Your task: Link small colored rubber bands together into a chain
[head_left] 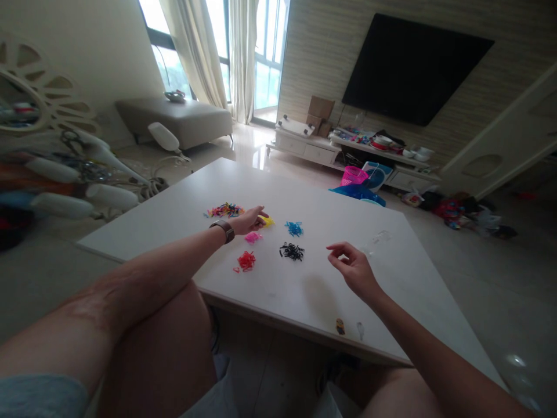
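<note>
We see a pale table (261,180) across the middle of the frame, with small piles of bits on it that look like little elastic bands. Left of centre lies a mixed-colour pile (225,210). To its right and below come single-colour ones: a yellow pile (268,222), a pink pile (252,238), a red pile (246,261), a blue pile (294,229) and a black pile (292,251).

Our left hand (249,221), with a dark watch (225,230) at its wrist, reaches to the yellow pile and partly covers it. Its fingers are spread a little; we cannot tell whether a bit is pinched there, or whether they touch the pile. Our right hand (353,270) hangs right of the black pile, apart from it, thumb and forefinger curled to a narrow gap, with nothing visible between them. Near the table's edge, lower right of centre, lie a small yellow figure (340,326) and a clear piece (360,331).

We judge the step in hand to be sorting bits by colour, the left hand at the yellow ones. The next move calls for a light fingertip pinch and care not to brush the close-set pink pile.
</note>
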The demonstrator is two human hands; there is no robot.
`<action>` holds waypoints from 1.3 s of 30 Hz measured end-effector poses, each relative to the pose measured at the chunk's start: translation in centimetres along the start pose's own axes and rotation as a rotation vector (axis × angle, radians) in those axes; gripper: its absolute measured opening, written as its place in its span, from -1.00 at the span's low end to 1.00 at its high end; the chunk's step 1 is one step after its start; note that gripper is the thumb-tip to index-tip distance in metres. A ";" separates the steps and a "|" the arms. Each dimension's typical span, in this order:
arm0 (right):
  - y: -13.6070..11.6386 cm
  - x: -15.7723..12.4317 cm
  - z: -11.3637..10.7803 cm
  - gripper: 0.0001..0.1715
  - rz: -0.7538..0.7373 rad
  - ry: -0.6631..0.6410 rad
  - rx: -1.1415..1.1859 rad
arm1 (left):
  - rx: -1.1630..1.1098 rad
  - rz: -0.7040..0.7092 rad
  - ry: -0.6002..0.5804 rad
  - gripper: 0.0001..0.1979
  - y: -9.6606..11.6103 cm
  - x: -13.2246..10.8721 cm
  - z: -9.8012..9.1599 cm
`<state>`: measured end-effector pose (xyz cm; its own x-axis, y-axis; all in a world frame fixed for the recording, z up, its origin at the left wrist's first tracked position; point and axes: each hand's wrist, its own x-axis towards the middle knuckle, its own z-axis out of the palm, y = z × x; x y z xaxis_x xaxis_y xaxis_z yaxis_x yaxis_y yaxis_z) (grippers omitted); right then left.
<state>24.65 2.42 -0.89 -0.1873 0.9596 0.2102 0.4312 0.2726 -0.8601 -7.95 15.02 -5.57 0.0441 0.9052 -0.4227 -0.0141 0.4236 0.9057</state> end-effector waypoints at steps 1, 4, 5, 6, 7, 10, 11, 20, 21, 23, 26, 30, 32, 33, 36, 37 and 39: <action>0.1 -0.1 0.0 -0.70 -0.011 -0.022 -0.030 | -0.064 -0.044 -0.088 -0.60 -0.1 -0.5 0.8; 0.3 -0.3 0.0 -0.76 -0.049 -0.098 -0.113 | -0.157 -0.135 -0.365 -0.55 -0.5 -2.3 3.7; 0.3 -0.4 0.0 -0.78 -0.066 -0.117 -0.146 | -0.165 -0.160 -0.437 -0.54 -0.7 -3.0 4.8; 0.2 -0.5 0.1 -0.80 -0.082 -0.133 -0.181 | -0.163 -0.183 -0.493 -0.52 -0.9 -3.7 5.8; 0.1 -0.6 0.2 -0.81 -0.097 -0.146 -0.213 | -0.154 -0.201 -0.560 -0.48 -1.1 -4.4 6.8; -0.2 -0.8 0.7 -0.84 -0.134 -0.195 -0.268 | -0.120 -0.208 -0.733 -0.34 -1.7 -6.4 9.0; -0.3 -0.8 0.9 -0.84 -0.153 -0.215 -0.271 | -0.107 -0.201 -0.781 -0.31 -1.8 -7.0 9.5; -0.2 -1.6 2.7 -0.88 -0.293 -0.303 -0.213 | -0.077 -0.081 -0.932 -0.43 -1.9 -10.4 11.0; -0.2 -1.7 2.9 -0.88 -0.297 -0.306 -0.211 | -0.052 -0.053 -0.934 -0.43 -2.1 -10.6 11.2; -0.3 -1.8 3.2 -0.85 -0.303 -0.304 -0.218 | 0.006 0.000 -0.921 -0.42 -2.5 -10.8 11.5; -0.7 -1.7 3.2 -0.82 -0.310 -0.270 -0.244 | 0.076 0.099 -0.884 -0.44 -3.1 -10.7 11.4; -1.0 -1.2 2.4 -0.82 -0.282 -0.151 -0.284 | 0.184 0.379 -0.721 -0.71 -3.1 -9.8 10.1; -0.8 -1.0 1.9 -0.81 -0.262 -0.097 -0.304 | 0.282 0.548 -0.630 -0.77 -2.7 -9.3 9.2; -0.7 -0.9 1.7 -0.81 -0.253 -0.079 -0.311 | 0.349 0.626 -0.597 -0.80 -2.4 -9.2 8.8; -0.5 -0.7 1.4 -0.80 -0.235 -0.061 -0.320 | 0.547 0.805 -0.524 -0.85 -1.9 -9.0 8.1; -0.4 -0.7 1.4 -0.80 -0.234 -0.065 -0.318 | 0.590 0.847 -0.504 -0.82 -1.8 -9.1 8.1; -0.5 -0.6 1.5 -0.80 -0.238 -0.078 -0.308 | 0.638 0.903 -0.479 -0.76 -1.8 -9.4 8.1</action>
<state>23.19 1.56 -1.27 -0.3750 0.8619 0.3413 0.6097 0.5067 -0.6096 -0.20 5.46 -3.00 0.6410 0.7046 0.3043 0.2593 -0.5719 0.7783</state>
